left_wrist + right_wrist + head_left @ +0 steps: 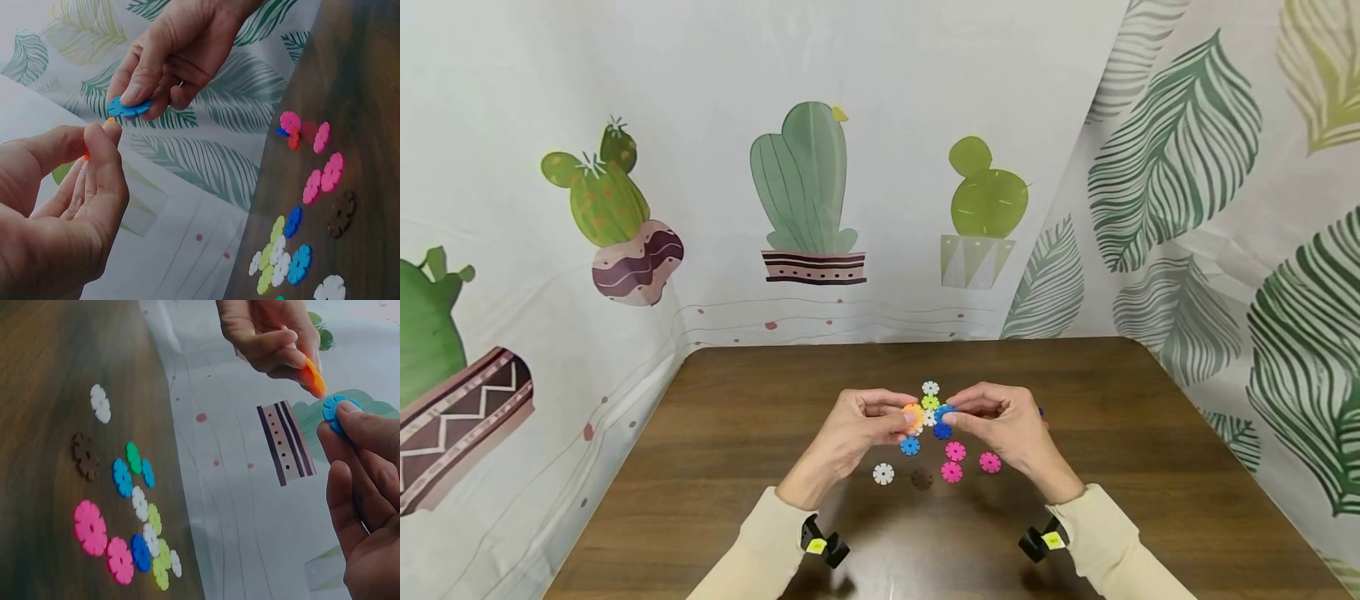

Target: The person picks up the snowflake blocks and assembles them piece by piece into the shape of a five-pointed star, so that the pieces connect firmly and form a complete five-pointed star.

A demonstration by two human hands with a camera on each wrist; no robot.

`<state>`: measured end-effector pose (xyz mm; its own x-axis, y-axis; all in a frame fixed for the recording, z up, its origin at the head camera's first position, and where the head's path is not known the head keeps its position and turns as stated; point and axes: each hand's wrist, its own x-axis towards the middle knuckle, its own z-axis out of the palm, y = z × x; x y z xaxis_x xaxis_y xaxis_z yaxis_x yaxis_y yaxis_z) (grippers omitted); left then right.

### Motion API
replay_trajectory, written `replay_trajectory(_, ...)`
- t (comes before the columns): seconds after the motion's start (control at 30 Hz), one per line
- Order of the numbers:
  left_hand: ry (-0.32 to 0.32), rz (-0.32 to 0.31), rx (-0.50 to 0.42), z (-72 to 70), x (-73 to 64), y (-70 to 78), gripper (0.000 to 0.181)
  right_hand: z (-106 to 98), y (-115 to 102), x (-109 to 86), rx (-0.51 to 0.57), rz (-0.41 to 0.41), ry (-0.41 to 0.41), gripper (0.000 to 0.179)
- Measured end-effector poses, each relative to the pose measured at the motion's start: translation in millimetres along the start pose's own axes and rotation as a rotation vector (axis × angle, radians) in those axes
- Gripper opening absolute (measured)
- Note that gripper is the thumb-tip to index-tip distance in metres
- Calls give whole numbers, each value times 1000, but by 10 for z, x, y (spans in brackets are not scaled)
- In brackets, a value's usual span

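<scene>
My left hand [857,425] pinches an orange notched plastic disc [314,380] between thumb and fingers. My right hand [1009,425] pinches a light blue notched disc [129,107] the same way. Both hands are raised above the table, close together. The two discs meet nearly edge to edge; whether they touch or interlock I cannot tell. In the left wrist view the orange disc is mostly hidden by the left fingers.
Below lie a dark blue disc [140,552], lime discs [160,573], a green disc [134,457], a white disc [883,474], a brown disc [922,478] and pink discs [990,462], on the brown wooden table [700,500]. A patterned cloth [895,167] hangs behind.
</scene>
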<state>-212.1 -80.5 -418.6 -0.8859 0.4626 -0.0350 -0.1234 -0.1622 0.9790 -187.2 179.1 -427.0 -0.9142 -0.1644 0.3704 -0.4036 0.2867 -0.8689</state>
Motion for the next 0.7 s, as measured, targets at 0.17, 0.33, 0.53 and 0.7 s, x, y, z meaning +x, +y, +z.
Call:
replay_trajectory(0.17, -28, 14, -3, 55, -8, 36, 39, 15, -48, 4, 39, -18, -13, 15)
replay_trajectory(0.33, -23, 10, -10, 66, -10, 35, 38, 30, -53, 0, 47, -42, -13, 15)
replay_trajectory(0.53, -18, -26, -47, 89, -12, 10, 38, 53, -47, 5, 62, -66, -5, 13)
replay_trajectory(0.7, -14, -46, -73, 120, -3, -12, 36, 63, -39, -2, 73, -70, 0, 10)
